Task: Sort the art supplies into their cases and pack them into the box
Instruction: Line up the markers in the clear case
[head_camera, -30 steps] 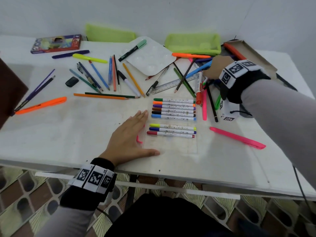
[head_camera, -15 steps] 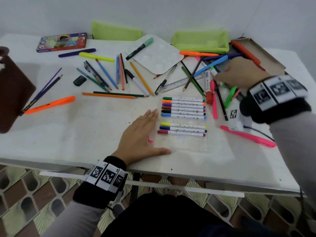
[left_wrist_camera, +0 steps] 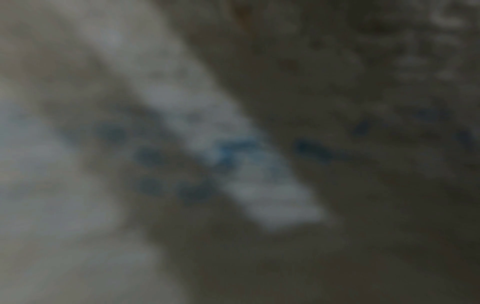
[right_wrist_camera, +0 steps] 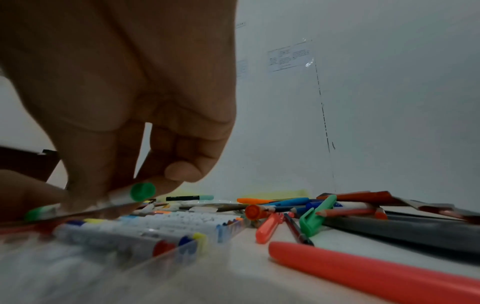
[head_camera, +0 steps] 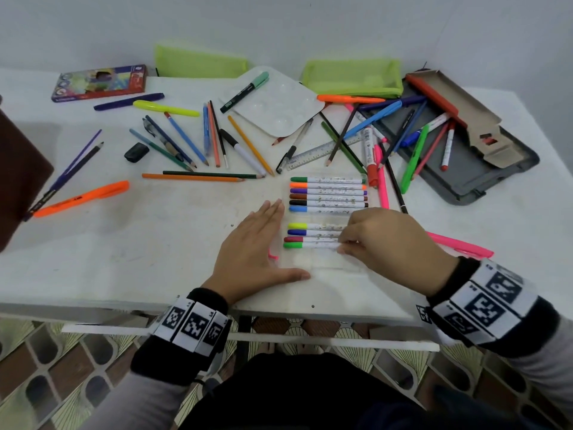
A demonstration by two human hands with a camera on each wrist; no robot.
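A clear plastic marker case lies flat near the table's front edge, with two groups of white felt markers lined up in it. My right hand pinches a light-green marker at its tail end, laid just below the red one in the lower group. My left hand rests flat on the table with straight fingers, against the case's left edge. The left wrist view is dark and blurred.
Loose pencils, pens and highlighters lie scattered across the white table. A grey tray with a cardboard box sits back right. Two green pouches, a white palette, a pencil tin and a ruler lie behind.
My right hand came back from the pile at the back right with a light-green marker and set it into the case's lower group. The left hand stayed flat by the case.
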